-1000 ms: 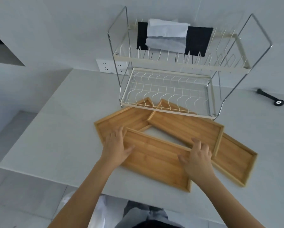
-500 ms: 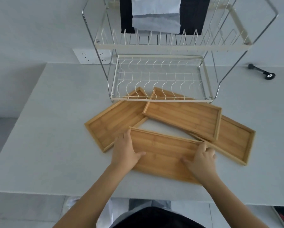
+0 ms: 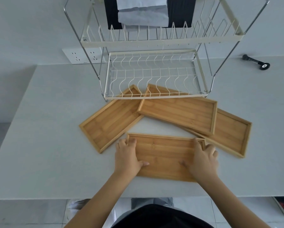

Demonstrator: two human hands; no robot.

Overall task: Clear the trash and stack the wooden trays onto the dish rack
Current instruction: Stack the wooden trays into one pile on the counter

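Nearest rectangular bamboo tray (image 3: 164, 155) on smooth pale bench (image 3: 47, 145), left grip (image 3: 127, 156) and right grip (image 3: 203, 159) clamped on short ends; three more raised-rim trays (image 3: 179, 114) before white wire dish rack (image 3: 154, 76)

L hand (image 3: 127, 157), R hand (image 3: 202, 159); fingers curled.

Four wooden trays (image 3: 164, 155) in a honey-brown colour with fine straight grain lines are seen in the middle of the frame, on a pale grey table (image 3: 47, 145). At the top, a dish rack (image 3: 154, 96) is made of cream-white wires and shiny silver bars. A black cloth (image 3: 180, 12) and a white paper (image 3: 142, 15) are hung on it.
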